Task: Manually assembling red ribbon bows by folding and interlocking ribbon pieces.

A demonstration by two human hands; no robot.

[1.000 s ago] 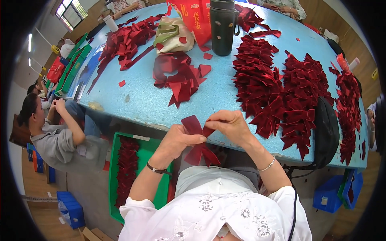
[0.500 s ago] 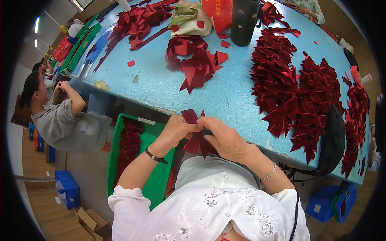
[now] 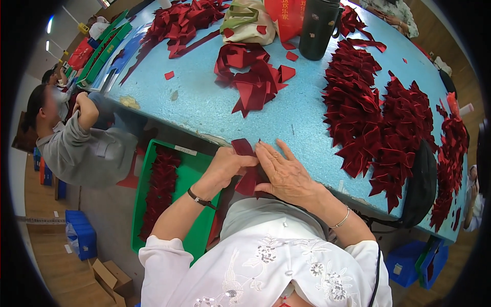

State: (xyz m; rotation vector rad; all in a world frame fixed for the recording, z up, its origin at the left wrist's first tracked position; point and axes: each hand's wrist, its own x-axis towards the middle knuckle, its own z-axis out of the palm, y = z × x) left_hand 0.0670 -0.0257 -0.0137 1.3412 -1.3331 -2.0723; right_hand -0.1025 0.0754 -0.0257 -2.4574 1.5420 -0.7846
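Head view shows a dark red ribbon bow [image 3: 247, 181] between the person's two hands, at the near edge of a light blue table [image 3: 204, 97] and above the lap. The left hand [image 3: 224, 169] has thumb and fingers pinched together on the bow near its middle, with one flat end standing out above the thumb. The right hand [image 3: 287, 176] lies over the bow's right side, back upward, fingers spread and thumb apart from them; whether it grips any ribbon underneath cannot be told. Ahead of the hands, loose ribbon strips [image 3: 253, 79] lie in a tangle on the table. To the right, stacked bows [image 3: 353, 110] form thick rows, with a black bag [image 3: 420, 187] beside them at the table's edge. To the left, below the tabletop, a green tray [image 3: 192, 176] holds a column of finished-looking bows [image 3: 159, 194] along its left side
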